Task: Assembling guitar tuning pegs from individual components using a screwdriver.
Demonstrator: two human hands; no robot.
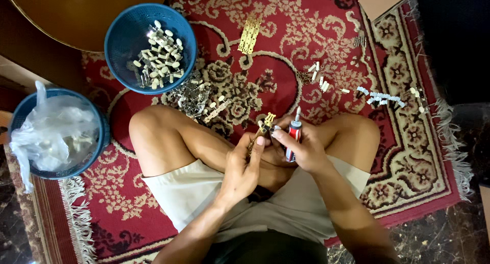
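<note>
Sat cross-legged on red patterned rug (286, 85). Left hand (244, 167) closed around lower end of gold strip (261, 128); fingers wrapped, thumb up along its side. Right hand (301, 146) closed around red-handled screwdriver (293, 136), handle in palm, shaft pointing up and away. Fingertips of right hand also touched top of strip; exactly how not resolved.

Risks, judged from this view:
- Strip gripped only at near end; far end with its pegs projected free above fingers. Could twist or slip under tool pressure.
- Screwdriver tip just right of strip top, close to left fingertips. A slip off a screw head could jab a finger or the bare knee below.
- Work held over lap, no support beneath. A loosened small part could fall between legs or vanish into the busy pattern.
- Loose white pegs (319, 77) scattered far right on rug, more by metal heap (191, 95) near left knee. Easily kicked or knelt on.

Position relative to grip: strip ran diagonally from left palm up to the right, its top between both sets of fingertips, just left of screwdriver shaft, above gap between knees.

Elsewhere: second gold strip (250, 34) lay far centre, well apart from hands. Blue basket (122, 44) of pegs far left. Blue bowl (99, 136) with plastic bag (51, 131) at left edge.
</note>
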